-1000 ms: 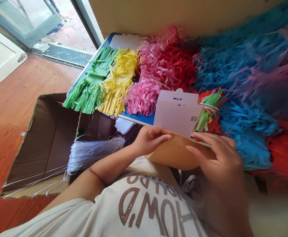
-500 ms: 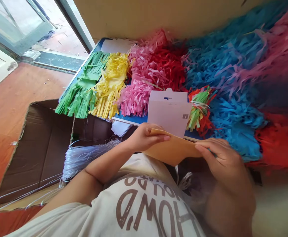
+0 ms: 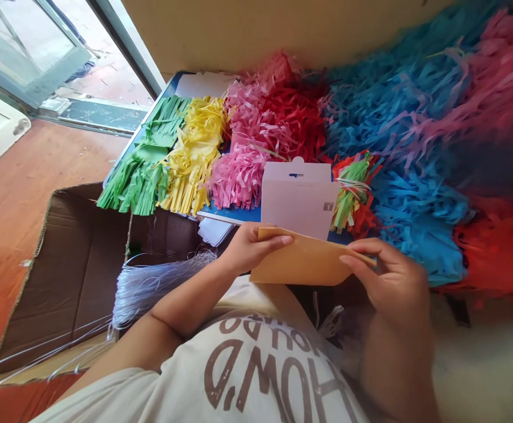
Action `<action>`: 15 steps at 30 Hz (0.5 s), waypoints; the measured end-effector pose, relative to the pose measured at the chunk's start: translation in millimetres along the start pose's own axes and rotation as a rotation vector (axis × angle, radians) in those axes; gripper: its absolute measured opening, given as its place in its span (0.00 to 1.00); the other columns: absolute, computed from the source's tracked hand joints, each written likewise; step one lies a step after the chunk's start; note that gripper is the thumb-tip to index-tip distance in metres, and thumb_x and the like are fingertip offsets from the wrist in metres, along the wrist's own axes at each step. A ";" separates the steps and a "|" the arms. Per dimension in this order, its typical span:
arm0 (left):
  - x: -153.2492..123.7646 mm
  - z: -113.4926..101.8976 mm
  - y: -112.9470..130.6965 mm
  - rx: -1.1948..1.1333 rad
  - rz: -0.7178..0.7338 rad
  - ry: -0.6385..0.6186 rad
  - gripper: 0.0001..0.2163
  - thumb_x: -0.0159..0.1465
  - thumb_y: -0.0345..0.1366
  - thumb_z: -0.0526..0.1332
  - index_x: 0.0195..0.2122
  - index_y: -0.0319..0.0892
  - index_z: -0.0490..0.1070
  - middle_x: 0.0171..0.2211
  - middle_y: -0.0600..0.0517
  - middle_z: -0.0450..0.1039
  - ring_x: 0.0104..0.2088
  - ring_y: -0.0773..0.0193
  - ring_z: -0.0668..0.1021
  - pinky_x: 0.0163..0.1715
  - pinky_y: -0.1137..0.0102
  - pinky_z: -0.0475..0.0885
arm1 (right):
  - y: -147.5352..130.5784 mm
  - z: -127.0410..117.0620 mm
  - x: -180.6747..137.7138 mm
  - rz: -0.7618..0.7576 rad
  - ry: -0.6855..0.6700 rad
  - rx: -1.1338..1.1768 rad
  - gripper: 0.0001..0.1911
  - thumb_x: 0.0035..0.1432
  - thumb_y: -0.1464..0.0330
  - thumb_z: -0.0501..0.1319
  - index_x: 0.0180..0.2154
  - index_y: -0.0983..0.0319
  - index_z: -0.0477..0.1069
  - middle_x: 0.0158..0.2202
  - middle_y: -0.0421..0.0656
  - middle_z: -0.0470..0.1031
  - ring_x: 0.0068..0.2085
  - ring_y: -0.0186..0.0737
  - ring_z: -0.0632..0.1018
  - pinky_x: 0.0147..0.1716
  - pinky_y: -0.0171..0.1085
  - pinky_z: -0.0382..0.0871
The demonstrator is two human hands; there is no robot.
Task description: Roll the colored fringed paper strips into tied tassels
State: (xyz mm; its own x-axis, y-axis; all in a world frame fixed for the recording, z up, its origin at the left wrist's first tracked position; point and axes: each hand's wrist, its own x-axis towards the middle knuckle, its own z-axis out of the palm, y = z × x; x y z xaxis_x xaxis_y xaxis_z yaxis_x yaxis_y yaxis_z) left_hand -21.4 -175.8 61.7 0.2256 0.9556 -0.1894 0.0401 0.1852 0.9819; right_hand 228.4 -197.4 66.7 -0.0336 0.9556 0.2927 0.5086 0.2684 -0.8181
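Note:
Both my hands hold a tan sheet of paper (image 3: pixel 303 263) close to my chest. My left hand (image 3: pixel 250 247) pinches its upper left edge, thumb on top. My right hand (image 3: pixel 392 279) grips its right end with curled fingers. Just behind the sheet stands a white card box (image 3: pixel 298 197) with a small hang tab. A bundle of green and red paper tassels (image 3: pixel 353 194) tied with white string lies to the right of the box.
Fringed paper tassels cover a blue board: green (image 3: pixel 144 158), yellow (image 3: pixel 195 153), pink (image 3: pixel 250 155), red (image 3: pixel 298 120), blue (image 3: pixel 410 158). An open cardboard carton (image 3: pixel 71 258) sits on the wooden floor at left, with a bunch of white strings (image 3: pixel 155 282) over its edge. A glass door (image 3: pixel 27 47) is behind.
The tan sheet has been pulled taut and flatter between my hands, and raised in front of the white box. My right hand slid to the sheet's right end. The view shifted slightly.

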 end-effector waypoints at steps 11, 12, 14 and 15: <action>1.3 1.8 -2.4 0.017 0.090 0.001 0.17 0.56 0.48 0.69 0.24 0.37 0.76 0.23 0.53 0.70 0.24 0.70 0.69 0.23 0.74 0.61 | -3.2 1.1 -5.5 -0.016 0.113 0.039 0.02 0.55 0.67 0.69 0.31 0.56 0.78 0.29 0.38 0.78 0.31 0.37 0.78 0.32 0.36 0.72; 1.7 1.4 -3.4 0.034 0.122 -0.010 0.17 0.56 0.48 0.69 0.23 0.37 0.76 0.23 0.52 0.71 0.25 0.69 0.71 0.23 0.74 0.62 | -2.7 1.8 -5.7 -0.028 0.123 0.064 0.01 0.55 0.67 0.69 0.31 0.57 0.78 0.29 0.38 0.78 0.31 0.38 0.78 0.33 0.37 0.72; 2.2 0.8 -5.0 0.064 0.191 -0.023 0.17 0.58 0.48 0.68 0.24 0.37 0.77 0.24 0.51 0.73 0.26 0.67 0.72 0.25 0.73 0.65 | -1.9 3.6 -6.4 -0.053 0.142 0.083 0.01 0.56 0.67 0.68 0.31 0.57 0.78 0.30 0.39 0.78 0.32 0.39 0.78 0.33 0.38 0.73; 2.2 0.8 -5.3 0.075 0.224 -0.021 0.17 0.58 0.47 0.68 0.24 0.38 0.77 0.23 0.51 0.73 0.26 0.67 0.73 0.26 0.73 0.66 | -1.9 4.5 -6.9 -0.065 0.144 0.077 0.01 0.56 0.67 0.68 0.32 0.57 0.78 0.30 0.39 0.78 0.32 0.39 0.78 0.34 0.38 0.73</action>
State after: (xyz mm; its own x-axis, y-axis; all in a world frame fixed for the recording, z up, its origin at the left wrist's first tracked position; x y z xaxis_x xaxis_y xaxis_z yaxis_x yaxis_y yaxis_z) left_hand -20.4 -174.9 56.1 0.2572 0.9658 0.0322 0.0593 -0.0490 0.9970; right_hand 223.8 -203.9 64.0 0.0623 0.9103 0.4093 0.4421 0.3425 -0.8290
